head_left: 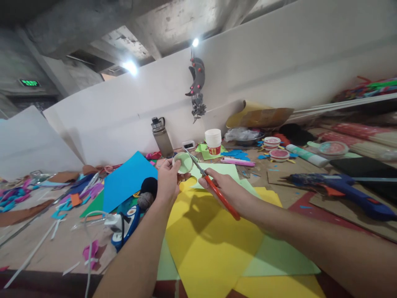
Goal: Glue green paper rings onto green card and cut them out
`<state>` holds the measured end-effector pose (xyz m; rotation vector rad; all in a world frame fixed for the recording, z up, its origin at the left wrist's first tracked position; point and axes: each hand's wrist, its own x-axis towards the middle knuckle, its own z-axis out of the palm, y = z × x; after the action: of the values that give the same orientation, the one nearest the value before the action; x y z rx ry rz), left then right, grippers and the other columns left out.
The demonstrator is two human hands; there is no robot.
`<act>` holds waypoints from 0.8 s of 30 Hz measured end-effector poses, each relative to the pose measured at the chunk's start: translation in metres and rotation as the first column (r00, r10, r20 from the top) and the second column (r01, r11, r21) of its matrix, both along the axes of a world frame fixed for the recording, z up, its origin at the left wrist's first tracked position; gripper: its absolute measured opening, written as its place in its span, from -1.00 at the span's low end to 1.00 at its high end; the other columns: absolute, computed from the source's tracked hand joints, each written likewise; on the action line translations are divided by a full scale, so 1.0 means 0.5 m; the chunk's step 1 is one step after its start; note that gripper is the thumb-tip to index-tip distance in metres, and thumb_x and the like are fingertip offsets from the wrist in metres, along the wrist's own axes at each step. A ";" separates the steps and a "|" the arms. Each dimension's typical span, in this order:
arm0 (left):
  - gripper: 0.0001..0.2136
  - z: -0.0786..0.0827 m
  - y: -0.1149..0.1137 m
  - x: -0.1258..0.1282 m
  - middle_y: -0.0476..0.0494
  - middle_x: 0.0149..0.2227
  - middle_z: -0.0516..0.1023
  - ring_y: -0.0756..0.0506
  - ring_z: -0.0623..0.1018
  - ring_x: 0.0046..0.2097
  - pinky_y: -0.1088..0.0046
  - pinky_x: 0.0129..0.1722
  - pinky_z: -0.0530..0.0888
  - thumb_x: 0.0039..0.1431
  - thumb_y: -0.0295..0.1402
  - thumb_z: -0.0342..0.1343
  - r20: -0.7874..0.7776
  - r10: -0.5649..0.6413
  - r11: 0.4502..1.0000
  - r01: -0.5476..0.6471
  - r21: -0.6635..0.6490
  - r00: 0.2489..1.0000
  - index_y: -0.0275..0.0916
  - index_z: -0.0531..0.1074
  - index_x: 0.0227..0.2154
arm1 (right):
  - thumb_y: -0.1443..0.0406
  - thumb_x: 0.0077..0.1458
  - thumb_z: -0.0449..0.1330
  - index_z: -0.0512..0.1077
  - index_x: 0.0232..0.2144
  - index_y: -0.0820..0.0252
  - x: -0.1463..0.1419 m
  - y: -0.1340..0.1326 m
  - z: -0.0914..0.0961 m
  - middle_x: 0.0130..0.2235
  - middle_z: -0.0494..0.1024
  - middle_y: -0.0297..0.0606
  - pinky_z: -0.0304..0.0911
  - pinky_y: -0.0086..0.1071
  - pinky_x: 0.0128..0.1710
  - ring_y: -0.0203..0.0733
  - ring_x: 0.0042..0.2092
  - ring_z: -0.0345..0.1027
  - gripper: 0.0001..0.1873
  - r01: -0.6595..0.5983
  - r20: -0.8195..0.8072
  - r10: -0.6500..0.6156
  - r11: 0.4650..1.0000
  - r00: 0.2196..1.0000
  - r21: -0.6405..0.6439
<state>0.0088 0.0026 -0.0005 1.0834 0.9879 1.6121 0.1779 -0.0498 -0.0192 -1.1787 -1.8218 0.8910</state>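
Note:
My left hand (167, 179) pinches a small round light-green paper disc (183, 162) held up above the table. My right hand (223, 187) grips orange-handled scissors (217, 192), whose metal blades reach up to the disc's right edge. Both hands hover over overlapping yellow paper sheets (211, 244) and light-green paper sheets (279, 260) lying on the table in front of me.
A blue sheet (127, 180) lies left of my hands, with a white-and-blue tool and cord (124, 225) below it. A blue glue gun (341, 188) rests at right. Behind stand a grey bottle (161, 137), stacked paper cups (213, 141) and small tubs (279, 154). Paper scraps (62, 198) litter the left.

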 end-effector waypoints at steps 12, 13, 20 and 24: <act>-0.74 0.005 0.001 -0.004 -0.06 -0.43 0.53 0.01 0.54 -0.44 0.51 -0.49 0.54 -0.15 -0.34 0.30 -0.005 0.009 1.000 -0.009 -0.017 1.000 -0.31 0.44 -0.36 | -0.02 0.13 0.04 0.34 -0.30 0.11 0.000 -0.001 0.013 -0.43 0.49 -0.28 0.12 -0.41 -0.43 -0.20 -0.41 0.31 -0.65 0.027 0.081 -0.029 0.999 0.996 0.019; -0.74 0.006 0.001 -0.004 -0.07 -0.43 0.53 0.01 0.54 -0.45 0.51 -0.49 0.54 -0.14 -0.35 0.30 -0.007 0.009 1.000 -0.009 -0.020 1.000 -0.31 0.44 -0.36 | -0.03 0.13 0.04 0.34 -0.30 0.11 0.000 -0.001 0.013 -0.44 0.49 -0.28 0.12 -0.41 -0.43 -0.20 -0.42 0.31 -0.65 0.026 0.086 -0.028 0.999 0.996 0.020; -0.71 0.010 0.007 -0.020 -0.09 -0.40 0.54 -0.02 0.55 -0.42 0.46 -0.46 0.56 -0.15 -0.30 0.31 -0.060 -0.008 1.000 0.007 -0.025 0.998 -0.33 0.48 -0.34 | -0.04 0.12 0.05 0.36 -0.29 0.11 0.002 0.002 0.007 -0.43 0.51 -0.27 0.12 -0.41 -0.45 -0.19 -0.42 0.33 -0.64 0.004 0.078 -0.007 0.999 0.997 0.040; -0.67 0.007 0.017 -0.033 -0.12 -0.38 0.57 -0.05 0.56 -0.36 0.43 -0.41 0.57 -0.19 -0.28 0.35 -0.068 -0.028 1.000 0.027 -0.012 0.997 -0.34 0.50 -0.33 | -0.05 0.09 0.08 0.38 -0.32 0.11 0.001 0.007 0.007 -0.47 0.48 -0.28 0.10 -0.40 -0.47 -0.20 -0.45 0.31 -0.62 0.012 0.101 -0.016 0.999 0.995 0.041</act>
<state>-0.0078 0.0110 0.0031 1.1463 1.0216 1.5542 0.1784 -0.0463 -0.0158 -1.2293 -1.9008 0.7954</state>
